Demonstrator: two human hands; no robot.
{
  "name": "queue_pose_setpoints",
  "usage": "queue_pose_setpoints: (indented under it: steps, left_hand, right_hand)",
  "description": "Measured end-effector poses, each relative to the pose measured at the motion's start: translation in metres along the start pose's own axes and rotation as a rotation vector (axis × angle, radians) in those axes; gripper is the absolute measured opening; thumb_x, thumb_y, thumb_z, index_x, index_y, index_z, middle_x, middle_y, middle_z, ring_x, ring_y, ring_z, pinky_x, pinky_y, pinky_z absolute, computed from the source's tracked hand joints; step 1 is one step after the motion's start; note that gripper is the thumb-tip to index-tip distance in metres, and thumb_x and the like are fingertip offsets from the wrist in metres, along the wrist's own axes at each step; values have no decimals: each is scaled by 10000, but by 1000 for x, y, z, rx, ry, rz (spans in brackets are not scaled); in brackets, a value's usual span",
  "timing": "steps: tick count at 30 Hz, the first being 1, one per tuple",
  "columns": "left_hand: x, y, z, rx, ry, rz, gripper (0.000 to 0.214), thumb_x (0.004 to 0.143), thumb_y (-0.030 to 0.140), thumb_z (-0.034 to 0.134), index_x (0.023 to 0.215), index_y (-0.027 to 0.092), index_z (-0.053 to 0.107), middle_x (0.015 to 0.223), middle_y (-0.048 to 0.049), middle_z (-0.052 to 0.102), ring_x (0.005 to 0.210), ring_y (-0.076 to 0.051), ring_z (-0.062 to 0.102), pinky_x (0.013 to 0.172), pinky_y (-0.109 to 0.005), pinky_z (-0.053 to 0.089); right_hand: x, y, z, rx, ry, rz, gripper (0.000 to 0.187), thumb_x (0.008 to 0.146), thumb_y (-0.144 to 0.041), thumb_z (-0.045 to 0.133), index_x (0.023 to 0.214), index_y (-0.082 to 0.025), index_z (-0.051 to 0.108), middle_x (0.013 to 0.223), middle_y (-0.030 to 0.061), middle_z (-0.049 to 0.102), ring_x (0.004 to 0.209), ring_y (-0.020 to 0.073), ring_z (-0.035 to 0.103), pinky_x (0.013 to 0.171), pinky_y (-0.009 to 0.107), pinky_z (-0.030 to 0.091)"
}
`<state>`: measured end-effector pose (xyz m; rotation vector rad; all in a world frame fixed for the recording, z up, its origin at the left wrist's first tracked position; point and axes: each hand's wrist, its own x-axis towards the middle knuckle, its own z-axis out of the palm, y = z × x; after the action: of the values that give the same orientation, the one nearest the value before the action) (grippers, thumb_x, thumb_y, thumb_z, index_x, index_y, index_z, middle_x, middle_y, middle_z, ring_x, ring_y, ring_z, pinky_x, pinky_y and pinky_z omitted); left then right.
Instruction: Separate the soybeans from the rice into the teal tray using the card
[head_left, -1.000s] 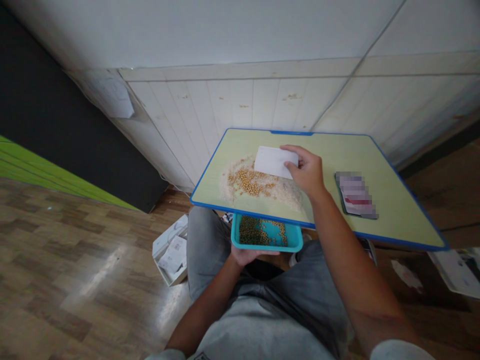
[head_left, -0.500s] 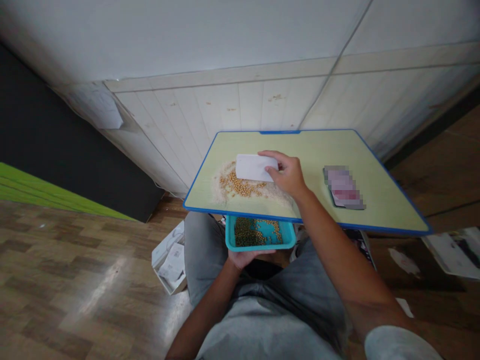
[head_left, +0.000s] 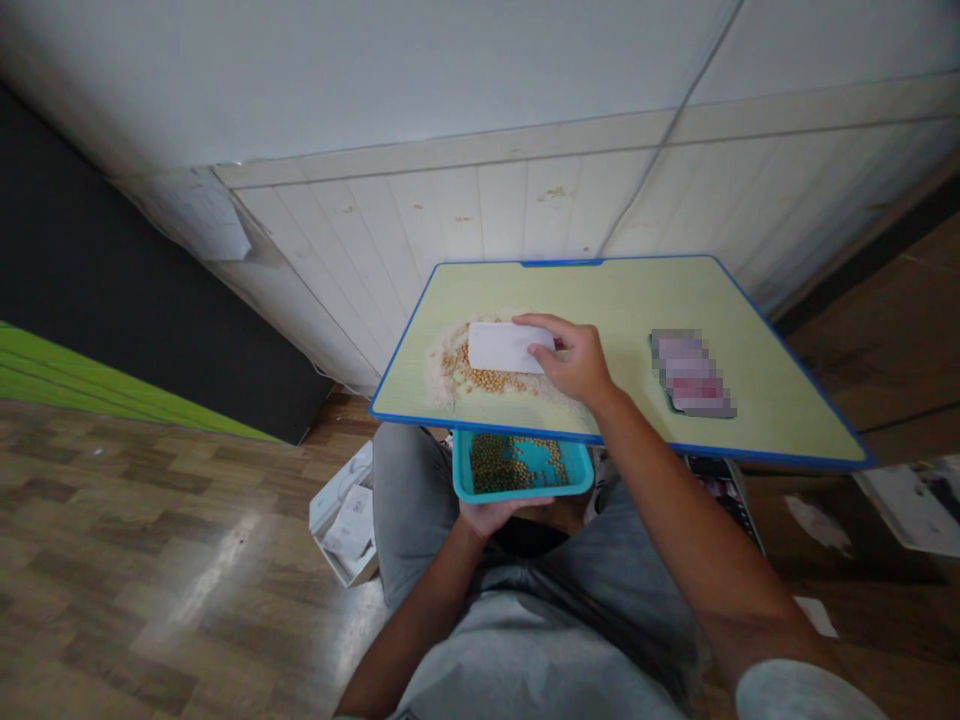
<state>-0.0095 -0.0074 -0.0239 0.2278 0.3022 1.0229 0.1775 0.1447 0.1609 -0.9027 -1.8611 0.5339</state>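
My right hand (head_left: 574, 362) grips a white card (head_left: 501, 347) and holds it edge-down over a pile of rice and yellow beans (head_left: 480, 379) on the green table (head_left: 615, 300). Below the table's front edge, my left hand (head_left: 496, 514) holds a teal tray (head_left: 521, 467) from underneath. The tray contains green and yellow beans. Its far rim sits under the table edge.
A blurred phone-like object (head_left: 691, 373) lies on the table's right side. A white open box (head_left: 345, 515) sits on the wooden floor to the left of my legs. Papers (head_left: 911, 505) lie on the floor at right. A white panelled wall stands behind the table.
My right hand has dragged the white card leftward and nearer, over the yellow beans. The tray in my left hand has stayed under the table edge.
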Motion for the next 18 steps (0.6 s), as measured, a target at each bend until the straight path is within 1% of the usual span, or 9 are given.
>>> queue_pose_setpoints:
  steps: [2,5,7,9,11,13,18]
  left_hand:
    - [1,0,-3,-31,-22,-4,849,1023,784,185,1437,315,759,1787,-72,452,1715,-531,107,1255,-892,92]
    - [1,0,-8,-105,-47,-9,845,998,787,274,1583,296,637,1829,-116,366,1717,-534,106,1251,-923,27]
    - [1,-1,-11,-143,-40,-14,828,1003,759,296,1628,299,583,1821,-129,377,1716,-526,139,1250,-929,21]
    - [1,-1,-13,-155,-31,-21,810,1012,743,296,1626,301,588,1803,-131,412,1710,-523,174,1257,-923,32]
    - [1,-1,-14,-147,-29,-28,812,1018,745,287,1609,292,610,1796,-131,424,1703,-529,195,1261,-918,37]
    - [1,0,-13,-132,-36,-26,817,1020,750,279,1610,292,609,1810,-123,398,1702,-534,192,1259,-921,37]
    - [1,2,-10,-126,-63,-28,843,1016,771,275,1697,318,477,1861,-112,262,1716,-529,132,1255,-921,35]
  right_hand:
    - [-1,1,2,1,-11,-9,525,841,-105,647,1312,-261,818,1329,35,840,1112,254,812,866,375,650]
    - [-1,4,4,-2,-5,-35,533,842,-70,647,1309,-261,820,1329,32,840,1157,255,811,942,393,658]
    - [-1,5,4,-8,6,-53,537,846,-51,648,1311,-257,819,1321,33,843,1176,259,809,990,409,656]
    - [-1,7,4,-22,19,-57,545,853,-38,649,1321,-262,813,1317,28,844,1180,262,809,1023,424,653]
    - [-1,9,4,-38,36,-49,546,861,-31,652,1325,-271,809,1319,22,843,1182,266,808,1030,435,654]
    - [-1,10,4,-46,53,-44,544,864,-28,656,1320,-280,811,1327,21,840,1184,272,807,1017,441,660]
    - [-3,11,5,-31,78,-39,539,860,-43,660,1309,-297,816,1327,15,839,1171,271,807,958,432,674]
